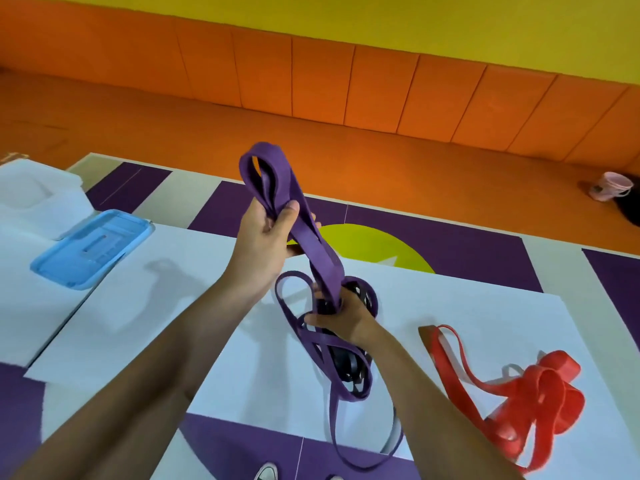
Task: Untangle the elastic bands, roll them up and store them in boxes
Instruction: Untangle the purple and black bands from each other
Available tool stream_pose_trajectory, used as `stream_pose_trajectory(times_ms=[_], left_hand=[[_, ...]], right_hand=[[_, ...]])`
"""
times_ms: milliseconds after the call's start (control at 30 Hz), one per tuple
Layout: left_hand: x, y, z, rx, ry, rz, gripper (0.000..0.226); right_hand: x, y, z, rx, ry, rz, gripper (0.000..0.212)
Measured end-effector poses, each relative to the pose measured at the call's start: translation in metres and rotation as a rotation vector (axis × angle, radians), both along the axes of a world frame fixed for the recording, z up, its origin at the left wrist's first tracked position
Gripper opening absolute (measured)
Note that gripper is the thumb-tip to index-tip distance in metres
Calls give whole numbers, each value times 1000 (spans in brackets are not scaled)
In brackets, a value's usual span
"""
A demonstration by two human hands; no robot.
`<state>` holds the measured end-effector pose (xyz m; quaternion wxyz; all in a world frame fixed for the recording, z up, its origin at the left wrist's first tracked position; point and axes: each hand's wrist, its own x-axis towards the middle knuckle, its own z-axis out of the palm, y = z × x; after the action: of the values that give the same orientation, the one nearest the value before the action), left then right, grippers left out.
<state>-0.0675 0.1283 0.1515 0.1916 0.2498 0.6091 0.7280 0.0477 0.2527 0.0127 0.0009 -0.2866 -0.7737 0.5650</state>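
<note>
Fingers of the left hand are being curled tight round raised loops of the purple band; lower down, its tangle is being clenched by the right hand, above the white board.

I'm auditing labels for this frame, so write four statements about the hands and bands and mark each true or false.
1. The left hand grips the purple band, holding part of it up. True.
2. The right hand holds the red band. False: the red band lies untouched on the white sheet; the right hand grips the purple band lower down.
3. A black band is tangled with the purple one. True.
4. The blue lid lies right of the red band. False: it lies far left.
</note>
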Motion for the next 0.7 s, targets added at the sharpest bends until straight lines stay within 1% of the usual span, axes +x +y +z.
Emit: stream_pose_trajectory(times_ms=[33, 67, 133, 167, 200, 300, 333, 400, 467, 533, 567, 633, 700], left_hand=[[-2, -2, 4, 6, 6, 12, 6], [-5, -5, 7, 14, 11, 22, 6], [-13, -11, 11, 3, 28, 57, 6], [-18, -16, 11, -11, 38, 89, 7], [-24, -20, 10, -33, 57, 124, 8], [-41, -34, 2, -154, 145, 180, 17], [-44, -37, -4, -204, 168, 175, 20], [-47, -42, -16, -316, 215, 151, 23], [-49, -43, -29, -472, 276, 109, 20], [-46, -42, -39, -623, 320, 80, 16], [-45, -41, -43, -682, 337, 71, 14], [-42, -40, -51, -777, 340, 30, 15], [-40, -40, -58, -836, 316, -28, 16]], right_hand=[[0, -2, -13, -25, -30, -13, 37], [0, -4, -25, -27, -65, -12, 28], [3, -4, -43, 79, -133, -15, 6], [5, -1, -47, 173, -167, -23, 5], [9, 5, -50, 286, -206, -21, 9], [20, 32, -50, 614, -315, -6, 35], [22, 42, -48, 681, -342, -28, 39], [24, 59, -43, 796, -355, -122, 37], [23, 71, -32, 828, -327, -252, 32], [19, 79, -17, 728, -230, -343, 34], [17, 80, -9, 681, -165, -356, 39], [10, 78, 9, 657, -19, -359, 47], [2, 71, 28, 641, 107, -355, 50]])
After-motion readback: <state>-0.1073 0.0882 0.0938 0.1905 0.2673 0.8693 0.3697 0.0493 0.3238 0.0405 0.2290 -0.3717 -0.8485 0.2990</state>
